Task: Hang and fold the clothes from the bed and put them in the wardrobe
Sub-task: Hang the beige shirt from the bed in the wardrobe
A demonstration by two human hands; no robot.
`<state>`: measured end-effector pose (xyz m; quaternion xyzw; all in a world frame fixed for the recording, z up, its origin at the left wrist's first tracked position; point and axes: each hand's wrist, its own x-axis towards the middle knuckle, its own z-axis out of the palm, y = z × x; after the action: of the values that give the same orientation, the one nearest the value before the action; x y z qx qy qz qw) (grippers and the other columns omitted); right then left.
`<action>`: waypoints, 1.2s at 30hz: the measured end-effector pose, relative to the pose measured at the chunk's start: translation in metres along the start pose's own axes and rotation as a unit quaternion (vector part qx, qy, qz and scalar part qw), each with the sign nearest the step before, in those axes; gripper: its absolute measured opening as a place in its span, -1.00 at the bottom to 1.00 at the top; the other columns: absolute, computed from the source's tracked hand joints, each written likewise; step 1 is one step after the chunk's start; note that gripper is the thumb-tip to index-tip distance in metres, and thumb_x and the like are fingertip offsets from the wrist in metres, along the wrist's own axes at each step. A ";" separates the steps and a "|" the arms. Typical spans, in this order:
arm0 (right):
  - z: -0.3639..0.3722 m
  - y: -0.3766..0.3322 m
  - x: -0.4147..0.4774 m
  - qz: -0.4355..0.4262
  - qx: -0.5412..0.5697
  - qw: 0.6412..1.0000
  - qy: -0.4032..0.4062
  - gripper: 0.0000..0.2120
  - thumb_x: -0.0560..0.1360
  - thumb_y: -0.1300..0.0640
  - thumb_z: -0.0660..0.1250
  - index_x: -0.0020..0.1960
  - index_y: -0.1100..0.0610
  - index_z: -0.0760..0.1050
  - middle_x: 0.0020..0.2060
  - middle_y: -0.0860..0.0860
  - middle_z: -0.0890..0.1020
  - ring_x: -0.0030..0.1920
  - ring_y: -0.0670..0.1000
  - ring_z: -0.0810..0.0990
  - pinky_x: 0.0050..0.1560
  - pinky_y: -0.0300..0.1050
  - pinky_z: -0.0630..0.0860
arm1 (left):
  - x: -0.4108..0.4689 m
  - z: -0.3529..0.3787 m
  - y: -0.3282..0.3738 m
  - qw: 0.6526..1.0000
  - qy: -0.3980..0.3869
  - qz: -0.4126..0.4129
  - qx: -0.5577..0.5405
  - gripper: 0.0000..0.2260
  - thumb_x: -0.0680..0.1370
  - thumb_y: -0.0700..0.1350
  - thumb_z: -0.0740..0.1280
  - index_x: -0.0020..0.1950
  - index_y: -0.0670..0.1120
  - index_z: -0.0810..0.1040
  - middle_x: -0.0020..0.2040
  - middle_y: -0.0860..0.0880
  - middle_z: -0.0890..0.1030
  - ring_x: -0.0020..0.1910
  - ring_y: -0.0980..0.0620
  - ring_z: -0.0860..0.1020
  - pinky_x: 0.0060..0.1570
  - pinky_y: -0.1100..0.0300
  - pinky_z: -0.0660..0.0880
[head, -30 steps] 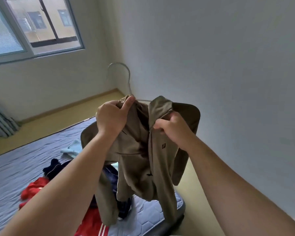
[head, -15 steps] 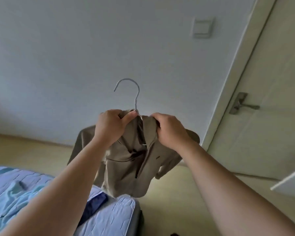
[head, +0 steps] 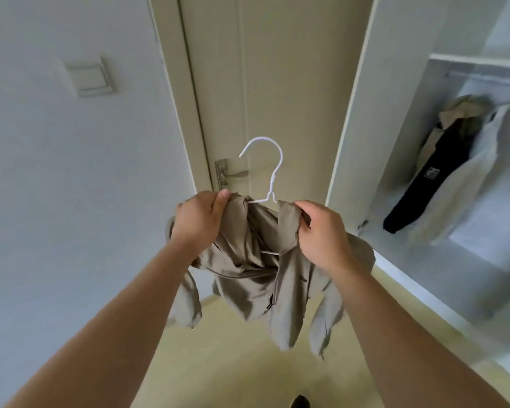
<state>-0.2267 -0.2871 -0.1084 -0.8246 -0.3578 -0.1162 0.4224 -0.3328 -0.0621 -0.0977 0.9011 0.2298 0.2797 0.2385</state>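
Note:
A khaki jacket [head: 248,278] hangs on a white wire hanger [head: 270,175], held up in front of me. My left hand [head: 199,219] grips the jacket's left shoulder near the collar. My right hand [head: 321,231] grips the right side of the collar. The hanger's hook points up, above both hands. To the right stands the open white wardrobe [head: 354,119], with its rail [head: 489,76] under a shelf. The bed is out of view.
A beige and black jacket [head: 442,172] hangs inside the wardrobe. Straight ahead is a closed beige door [head: 277,69] with a metal handle [head: 231,173]. A light switch [head: 90,76] is on the white wall to the left. The floor below is pale yellow.
The view has swung right from the bed and window, past the wall, to the door and open wardrobe. Both hands still hold the jacket on its hanger; the right hand has moved up to the collar.

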 end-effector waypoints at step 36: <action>-0.245 0.358 0.150 0.465 -0.293 0.719 0.424 -0.77 0.46 0.07 0.25 0.02 -0.02 0.65 -0.24 0.01 0.68 -0.21 0.15 0.61 -0.11 0.06 0.59 | 0.338 0.534 0.393 0.850 -0.393 0.334 -0.109 -0.63 0.56 -0.25 0.23 0.32 -0.04 0.58 0.21 -0.12 0.63 0.17 -0.15 0.58 0.05 0.12 0.47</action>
<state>0.1542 -0.5427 -0.1034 -0.8343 0.3394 -0.3422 0.2678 0.3544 -0.3441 -0.1343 0.9265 -0.2299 -0.0115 0.2976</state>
